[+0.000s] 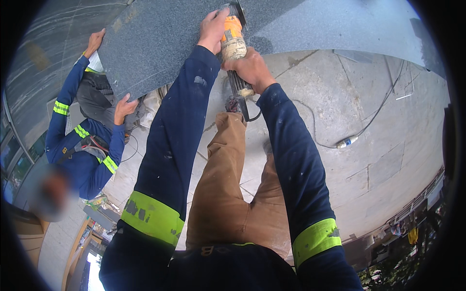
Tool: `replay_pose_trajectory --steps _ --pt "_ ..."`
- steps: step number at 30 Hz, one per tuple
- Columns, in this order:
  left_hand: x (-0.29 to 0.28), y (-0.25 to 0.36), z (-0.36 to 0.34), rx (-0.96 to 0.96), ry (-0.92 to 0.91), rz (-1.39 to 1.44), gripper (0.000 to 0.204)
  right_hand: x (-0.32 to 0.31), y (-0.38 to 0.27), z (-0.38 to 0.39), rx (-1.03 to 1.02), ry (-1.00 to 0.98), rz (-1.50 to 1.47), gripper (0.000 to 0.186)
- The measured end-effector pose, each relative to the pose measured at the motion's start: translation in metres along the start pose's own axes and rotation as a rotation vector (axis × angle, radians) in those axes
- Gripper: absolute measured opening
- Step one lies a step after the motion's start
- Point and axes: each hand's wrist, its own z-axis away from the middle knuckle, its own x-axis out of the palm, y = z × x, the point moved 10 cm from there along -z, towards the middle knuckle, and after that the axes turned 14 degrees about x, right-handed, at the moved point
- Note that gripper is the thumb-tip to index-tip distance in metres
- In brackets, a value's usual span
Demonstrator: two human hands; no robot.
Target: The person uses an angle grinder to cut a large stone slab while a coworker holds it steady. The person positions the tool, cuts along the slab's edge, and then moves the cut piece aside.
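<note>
Both my arms reach forward to an angle grinder [233, 44] with an orange and dusty pale body. My left hand [212, 30] is closed around its front end, close to the dark disc guard [238, 12]. Farther back, my right hand [250, 69] wraps round the body near the rear handle. The grinder is over the near edge of a large grey stone slab [160, 43]; whether the disc touches the stone I cannot tell. At the slab's left end, a co-worker's two hands [125, 107] rest at its edges.
The co-worker [90, 140], in a dark blue top with reflective bands, crouches at the left. A dark cable runs across the concrete floor [335, 102] to a blue and white connector [346, 141] on the right. Dark veined stone panels [53, 58] stand at the far left.
</note>
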Motion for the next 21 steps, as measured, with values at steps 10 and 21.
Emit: replay_pose_trajectory --steps 10,21 --pt "-0.001 0.001 0.014 -0.018 0.034 0.008 0.046 0.001 0.008 0.010 0.027 -0.015 -0.028 0.068" --pt "0.004 -0.002 0.057 -0.077 0.039 0.030 0.069 0.000 0.035 0.040 0.044 -0.034 -0.059 0.064"
